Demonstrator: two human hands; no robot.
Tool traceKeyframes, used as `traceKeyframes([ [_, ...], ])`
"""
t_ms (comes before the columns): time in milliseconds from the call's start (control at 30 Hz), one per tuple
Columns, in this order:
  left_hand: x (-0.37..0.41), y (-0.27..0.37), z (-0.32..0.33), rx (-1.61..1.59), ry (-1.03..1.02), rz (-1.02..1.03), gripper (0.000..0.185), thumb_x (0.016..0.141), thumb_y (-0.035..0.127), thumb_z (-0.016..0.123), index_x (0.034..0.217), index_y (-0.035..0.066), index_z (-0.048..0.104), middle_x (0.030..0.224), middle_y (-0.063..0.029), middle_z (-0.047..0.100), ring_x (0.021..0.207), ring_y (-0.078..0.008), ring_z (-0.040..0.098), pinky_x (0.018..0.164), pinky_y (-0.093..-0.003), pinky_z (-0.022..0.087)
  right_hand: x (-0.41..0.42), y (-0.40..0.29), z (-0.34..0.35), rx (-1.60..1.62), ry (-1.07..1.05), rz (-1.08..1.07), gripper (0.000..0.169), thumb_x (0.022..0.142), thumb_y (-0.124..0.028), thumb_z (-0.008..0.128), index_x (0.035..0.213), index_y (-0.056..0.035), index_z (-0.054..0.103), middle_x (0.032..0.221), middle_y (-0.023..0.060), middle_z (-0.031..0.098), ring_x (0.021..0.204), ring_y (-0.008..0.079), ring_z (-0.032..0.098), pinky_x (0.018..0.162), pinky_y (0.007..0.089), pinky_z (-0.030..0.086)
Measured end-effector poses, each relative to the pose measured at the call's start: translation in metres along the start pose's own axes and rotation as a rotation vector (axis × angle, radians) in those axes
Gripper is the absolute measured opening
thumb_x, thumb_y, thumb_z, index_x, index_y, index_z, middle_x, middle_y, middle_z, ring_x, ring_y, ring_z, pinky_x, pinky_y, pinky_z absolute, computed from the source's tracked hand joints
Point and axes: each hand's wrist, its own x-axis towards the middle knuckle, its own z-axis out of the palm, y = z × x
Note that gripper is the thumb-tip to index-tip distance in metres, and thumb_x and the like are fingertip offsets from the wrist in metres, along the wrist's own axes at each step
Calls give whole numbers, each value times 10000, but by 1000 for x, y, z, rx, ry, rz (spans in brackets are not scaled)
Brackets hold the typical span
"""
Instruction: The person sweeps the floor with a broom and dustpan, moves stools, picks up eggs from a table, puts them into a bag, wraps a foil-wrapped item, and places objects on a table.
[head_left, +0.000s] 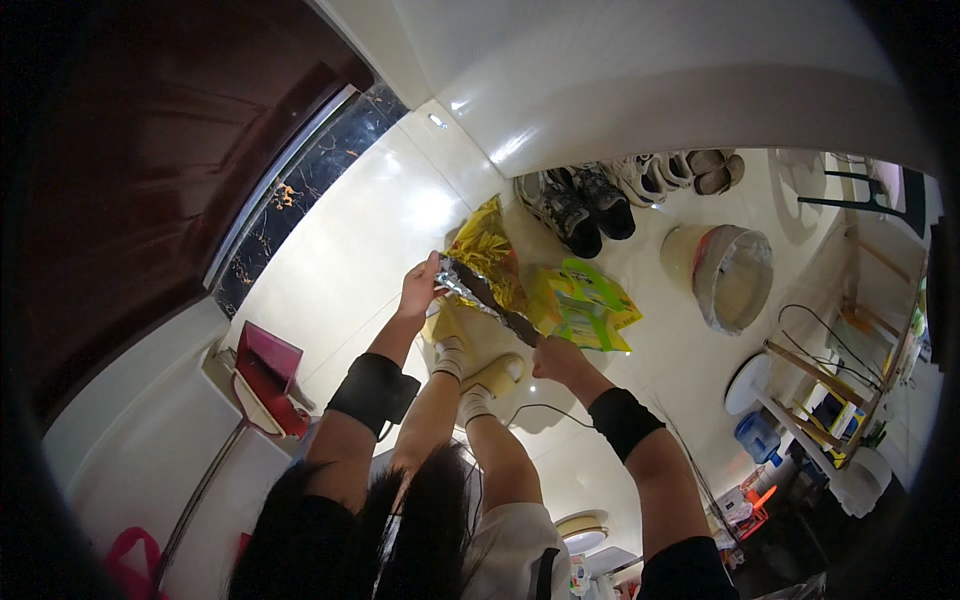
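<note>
My left hand grips one end of a crumpled foil sheet or bag, silver on one side and dark brown on the other. At its other end, my right hand is closed around the brown part, so the piece is stretched slantwise between both hands. Just beyond it lies a shiny yellow plastic bag or wrapper on the floor, partly hidden by the foil. To the right of that, near my right hand, is a yellow-green carrier bag with bright green handles.
Dark patterned sneakers and several lighter shoes line the white panel's lower edge. A lined waste bin stands to the right. My yellow slippers are below my hands. A red-and-pink box is at left, near the dark door.
</note>
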Motion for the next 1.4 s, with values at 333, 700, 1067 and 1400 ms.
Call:
traceKeyframes([
  [333,19,-52,-14,696,188,238,373,767,337,526,846,-27,523,634,-129,558,605,-258,549,594,-326,436,26,18,37,131,105,131,296,553,-239,595,751,-19,592,757,194,570,706,330,565,637,380,457],
  [700,9,-6,17,1598,-258,983,307,650,123,562,951,87,518,859,-117,479,777,-252,534,617,-341,455,40,-41,-34,1428,209,17,370,745,-193,578,1038,16,497,965,103,560,810,166,547,685,286,451],
  [1067,25,5,33,1392,-76,817,247,804,301,464,772,80,571,737,-103,572,661,-294,544,604,-369,432,90,-63,9,563,342,108,260,697,-282,517,791,-41,545,738,189,564,697,376,531,625,431,427],
  [1400,82,-21,-6,400,-83,34,248,800,217,491,701,-7,526,516,-77,480,434,-175,456,414,-311,367,87,-63,61,253,261,-87,242,671,-280,532,707,-47,582,713,162,568,691,301,562,612,384,453],
])
